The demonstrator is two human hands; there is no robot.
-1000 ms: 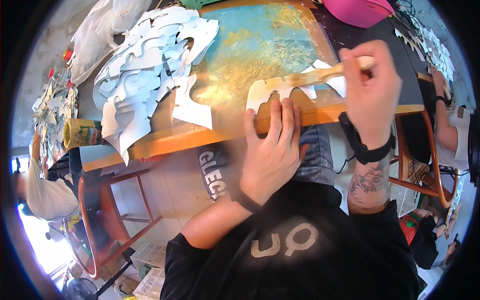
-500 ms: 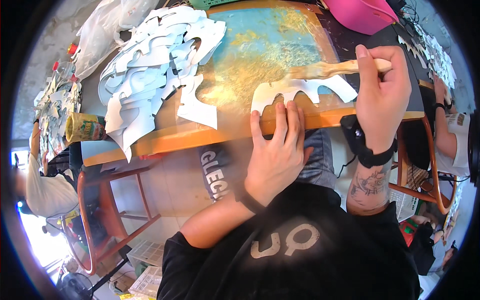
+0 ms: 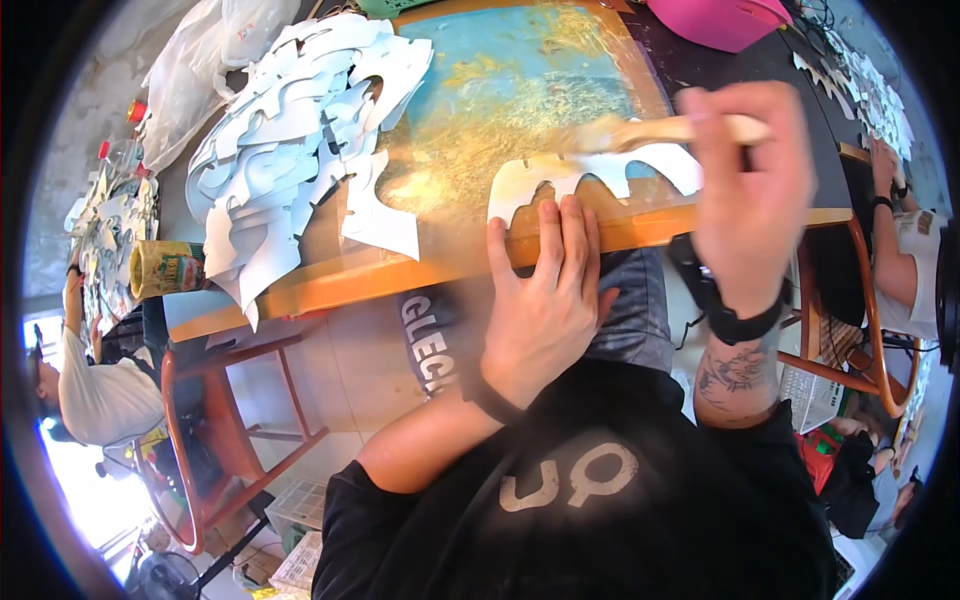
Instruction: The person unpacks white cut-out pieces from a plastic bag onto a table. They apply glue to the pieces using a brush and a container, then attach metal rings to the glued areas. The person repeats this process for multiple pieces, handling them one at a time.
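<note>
Along the near edge of the worktable lies a white scalloped cutout (image 3: 515, 186), flat, with curved notches facing me. My left hand (image 3: 545, 315) rests with fingers stretched out, their tips on the cutout's near side. A wooden-handled brush (image 3: 650, 132) is gripped in my right hand (image 3: 752, 195), which is smeared by motion. Its blurred bristle end meets the cutout's upper edge. Beneath and beyond the cutout is a blue work surface (image 3: 470, 45) crusted with yellowish residue. To the left sits a heap of similar white cutouts (image 3: 275, 150), overlapping one another.
A tin can (image 3: 165, 268) lies on its side at the table's left end. Beyond are a plastic bag (image 3: 190, 80) and a pink basin (image 3: 715, 22). Chairs (image 3: 235, 430) stand on both sides. Other people work at left (image 3: 105, 390) and right (image 3: 905, 265).
My right hand and the brush have shifted slightly left and up, blurring more. The cutout, heap and left hand appear a little further left as the view moves.
</note>
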